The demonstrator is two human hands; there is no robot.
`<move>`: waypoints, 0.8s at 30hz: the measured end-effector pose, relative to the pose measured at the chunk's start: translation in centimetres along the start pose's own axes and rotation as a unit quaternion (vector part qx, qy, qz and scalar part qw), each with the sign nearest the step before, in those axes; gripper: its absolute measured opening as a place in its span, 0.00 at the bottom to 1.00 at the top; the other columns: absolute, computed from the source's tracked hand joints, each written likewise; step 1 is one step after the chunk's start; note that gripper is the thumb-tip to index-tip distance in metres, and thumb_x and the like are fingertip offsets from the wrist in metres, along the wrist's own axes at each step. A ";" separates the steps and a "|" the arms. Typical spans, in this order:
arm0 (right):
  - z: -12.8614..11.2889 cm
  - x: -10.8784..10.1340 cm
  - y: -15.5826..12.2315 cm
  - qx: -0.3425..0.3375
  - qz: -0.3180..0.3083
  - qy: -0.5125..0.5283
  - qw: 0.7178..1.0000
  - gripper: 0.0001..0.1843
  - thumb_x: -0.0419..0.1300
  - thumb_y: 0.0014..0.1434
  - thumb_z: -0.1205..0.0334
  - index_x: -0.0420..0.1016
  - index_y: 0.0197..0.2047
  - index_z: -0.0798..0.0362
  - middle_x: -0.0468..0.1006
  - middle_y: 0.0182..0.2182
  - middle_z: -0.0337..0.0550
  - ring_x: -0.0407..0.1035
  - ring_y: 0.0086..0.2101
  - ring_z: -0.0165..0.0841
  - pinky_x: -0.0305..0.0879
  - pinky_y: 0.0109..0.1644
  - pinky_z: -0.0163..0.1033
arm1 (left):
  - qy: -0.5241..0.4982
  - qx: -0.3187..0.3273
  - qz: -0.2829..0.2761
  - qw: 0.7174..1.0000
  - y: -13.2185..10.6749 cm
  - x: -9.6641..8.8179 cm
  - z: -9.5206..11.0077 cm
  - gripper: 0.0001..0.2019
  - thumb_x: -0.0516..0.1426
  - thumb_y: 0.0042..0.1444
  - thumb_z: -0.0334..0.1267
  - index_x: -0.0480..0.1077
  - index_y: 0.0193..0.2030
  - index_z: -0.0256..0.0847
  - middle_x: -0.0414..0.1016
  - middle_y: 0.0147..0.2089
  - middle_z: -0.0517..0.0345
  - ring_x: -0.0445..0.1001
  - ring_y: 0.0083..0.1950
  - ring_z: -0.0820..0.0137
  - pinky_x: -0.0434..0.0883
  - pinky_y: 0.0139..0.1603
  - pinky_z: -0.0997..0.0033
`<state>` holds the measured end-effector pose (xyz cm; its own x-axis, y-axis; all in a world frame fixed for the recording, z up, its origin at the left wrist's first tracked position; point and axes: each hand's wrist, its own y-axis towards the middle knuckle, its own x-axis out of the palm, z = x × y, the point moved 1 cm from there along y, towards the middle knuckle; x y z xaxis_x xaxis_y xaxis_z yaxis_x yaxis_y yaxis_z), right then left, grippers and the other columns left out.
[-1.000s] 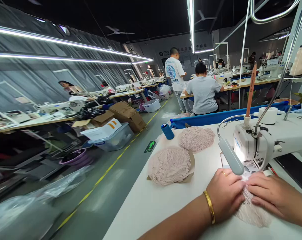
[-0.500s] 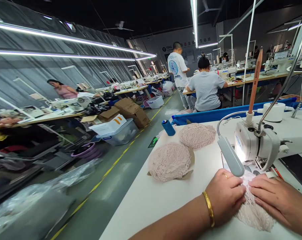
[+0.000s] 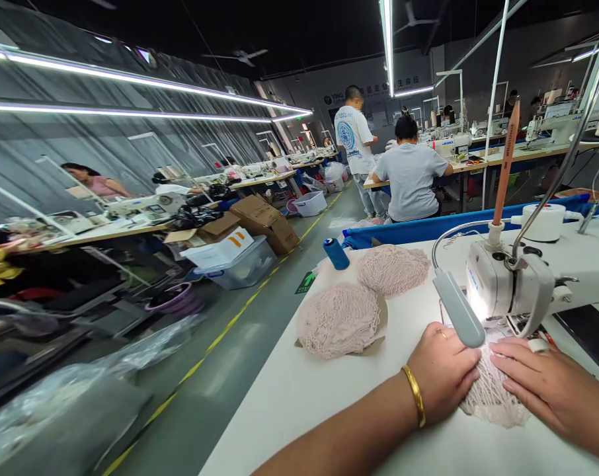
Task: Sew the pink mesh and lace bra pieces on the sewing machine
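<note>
A pale pink lace piece (image 3: 496,390) lies on the white machine table, its far end under the sewing machine (image 3: 492,277) head. My left hand (image 3: 443,370), with a gold bangle and a ring, presses on its left edge, fingers bent and together. Across its right side my right hand (image 3: 537,377) lies with fingers stretched out flat; a white band is on one finger. The needle area is partly hidden behind a grey lamp (image 3: 458,309) and my fingers. Two more lace piles, a nearer one (image 3: 339,320) and a farther one (image 3: 393,270), rest to the left.
A blue thread cone (image 3: 336,254) stands at the table's far left edge. A brown pencil (image 3: 506,165) sticks up from the machine. Left of the table runs an aisle with a yellow line (image 3: 215,340), boxes and plastic bags. Co-workers (image 3: 411,172) are at other machines.
The lace piece has moved forward, away from me, toward the machine, with less of it showing on my side. Both my hands have shifted slightly forward with it.
</note>
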<state>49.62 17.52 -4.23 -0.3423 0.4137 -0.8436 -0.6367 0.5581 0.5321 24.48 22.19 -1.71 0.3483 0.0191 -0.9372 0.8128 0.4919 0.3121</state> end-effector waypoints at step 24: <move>0.0 -0.1 0.4 0.029 0.000 0.025 0.999 0.19 0.50 0.76 0.66 0.78 0.61 0.47 0.86 0.51 0.43 0.79 0.43 0.43 0.68 0.46 0.47 | 0.003 0.015 -0.004 1.000 -0.1 0.5 -0.4 0.08 0.57 0.72 0.40 0.76 0.52 0.42 0.83 0.55 0.50 0.80 0.56 0.58 0.68 0.60 0.52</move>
<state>49.43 17.73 -3.97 -0.3781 0.3777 -0.8452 -0.5962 0.5992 0.5344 24.40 22.48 -2.28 0.3387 0.0209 -0.9406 0.8291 0.4661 0.3089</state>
